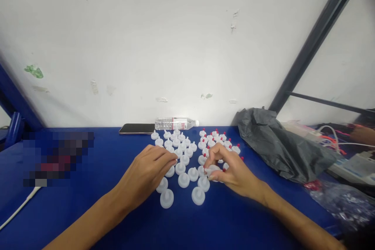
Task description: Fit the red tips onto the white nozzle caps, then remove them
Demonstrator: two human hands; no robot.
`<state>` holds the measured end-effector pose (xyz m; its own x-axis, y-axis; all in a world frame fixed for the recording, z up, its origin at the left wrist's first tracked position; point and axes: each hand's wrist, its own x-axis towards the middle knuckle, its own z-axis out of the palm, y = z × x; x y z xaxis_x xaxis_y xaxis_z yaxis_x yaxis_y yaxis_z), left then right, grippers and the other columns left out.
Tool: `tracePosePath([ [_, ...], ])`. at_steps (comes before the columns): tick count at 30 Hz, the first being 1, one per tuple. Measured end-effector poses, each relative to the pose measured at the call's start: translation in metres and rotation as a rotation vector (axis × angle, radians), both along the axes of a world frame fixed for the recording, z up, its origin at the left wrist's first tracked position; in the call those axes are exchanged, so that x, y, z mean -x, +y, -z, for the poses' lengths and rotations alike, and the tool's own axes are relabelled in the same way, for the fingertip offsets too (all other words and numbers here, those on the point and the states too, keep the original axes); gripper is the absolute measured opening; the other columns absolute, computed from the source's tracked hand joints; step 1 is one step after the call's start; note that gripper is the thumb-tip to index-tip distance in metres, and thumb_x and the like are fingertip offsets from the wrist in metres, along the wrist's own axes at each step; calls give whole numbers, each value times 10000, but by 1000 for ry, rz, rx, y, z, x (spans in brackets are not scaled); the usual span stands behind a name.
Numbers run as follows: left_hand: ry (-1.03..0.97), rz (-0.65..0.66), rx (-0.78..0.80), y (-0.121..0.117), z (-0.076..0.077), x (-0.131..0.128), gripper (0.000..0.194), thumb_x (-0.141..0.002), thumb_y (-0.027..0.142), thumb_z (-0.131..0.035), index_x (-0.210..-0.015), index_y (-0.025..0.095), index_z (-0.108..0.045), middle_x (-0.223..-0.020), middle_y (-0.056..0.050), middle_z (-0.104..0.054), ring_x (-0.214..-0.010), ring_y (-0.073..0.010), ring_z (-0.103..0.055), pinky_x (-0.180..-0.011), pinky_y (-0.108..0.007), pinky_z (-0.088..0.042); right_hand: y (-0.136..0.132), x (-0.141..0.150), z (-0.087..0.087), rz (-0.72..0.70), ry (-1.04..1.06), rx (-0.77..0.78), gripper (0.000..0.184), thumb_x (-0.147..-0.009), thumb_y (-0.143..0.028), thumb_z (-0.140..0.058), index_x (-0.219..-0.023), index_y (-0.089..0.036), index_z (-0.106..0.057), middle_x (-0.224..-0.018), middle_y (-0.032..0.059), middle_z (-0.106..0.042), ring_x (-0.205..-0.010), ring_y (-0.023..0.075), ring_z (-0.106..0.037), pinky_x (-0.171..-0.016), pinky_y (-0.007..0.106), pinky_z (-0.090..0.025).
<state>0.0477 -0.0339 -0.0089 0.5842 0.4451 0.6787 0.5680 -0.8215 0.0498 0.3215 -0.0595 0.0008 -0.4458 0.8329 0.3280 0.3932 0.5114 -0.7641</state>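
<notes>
Small, translucent white plastic caps with bare upright nozzles (183,180) stand loosely spread on the blue worktop (175,230), between the two hands and back towards the clear plastic bottle with a red-and-white label (178,124). To their right, a tighter group of matching caps with red tips (202,145) reaches back from beside the right hand (237,174).

The right hand's thumb and forefinger are pinched on a translucent white plastic piece (213,168), just above the caps where the two groups meet; whether it bears a red tip cannot be told. The left hand (145,172) is palm down over the near left edge of the bare caps, fingers close together and bent; whether they grip one is hidden.

Judging by the tips, the work looks partway along: a sizeable share of the caps already have red ends, while many, including the nearest ones, are still without.

A dark phone (136,128) lies beside the bottle, by the white wall (175,39). A crumpled dark grey plastic bag (278,144) lies on the right.
</notes>
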Motion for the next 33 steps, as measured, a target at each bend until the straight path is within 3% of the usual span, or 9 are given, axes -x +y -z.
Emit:
tracePosePath([
  [7,6,183,16,-23,0,-14,309,-935,108,-504,-1161,308,-570,-924,-16,-738,-847,-180,-684,-758,-387,-557,-4,11,11,49,-138,-87,377,-815,-528,-703,-853,-219,-491,-777,-22,-621,-625,110,-488,-580,229,-364],
  [12,14,223,53,-31,6,-20,399,-912,67,-490,-1189,343,-565,-974,-13,-743,-856,-179,-688,-760,-383,-572,-12,23,14,7,-155,-171,421,-804,-612,-663,-812,-220,-510,-701,-29,-576,-568,109,-474,-537,231,-354],
  [20,101,254,57,-35,5,-21,272,-925,65,-466,-1096,233,-596,-952,-27,-703,-806,-171,-633,-742,-364,-518,-15,28,17,-8,-122,-174,353,-820,-532,-686,-809,-231,-502,-673,-54,-587,-512,89,-466,-484,204,-354],
  [24,128,263,60,-35,9,-23,302,-913,36,-465,-1135,202,-585,-961,-23,-685,-815,-162,-617,-764,-354,-490,-15,27,19,-19,-95,-177,366,-810,-558,-691,-818,-243,-505,-652,-61,-575,-491,93,-471,-465,206,-368],
  [28,97,261,84,-32,17,-23,274,-904,48,-501,-1114,199,-590,-970,-30,-688,-808,-163,-613,-767,-363,-484,-12,27,20,-52,-95,-268,300,-848,-529,-660,-907,-271,-518,-748,-28,-631,-601,130,-591,-557,224,-467],
  [33,-89,206,-10,-33,20,-20,310,-851,36,-566,-1114,197,-602,-909,-45,-686,-778,-172,-601,-723,-364,-502,-16,33,13,-60,-70,-446,377,-842,-413,-711,-1143,-321,-503,-1132,25,-691,-992,176,-688,-863,256,-563],
])
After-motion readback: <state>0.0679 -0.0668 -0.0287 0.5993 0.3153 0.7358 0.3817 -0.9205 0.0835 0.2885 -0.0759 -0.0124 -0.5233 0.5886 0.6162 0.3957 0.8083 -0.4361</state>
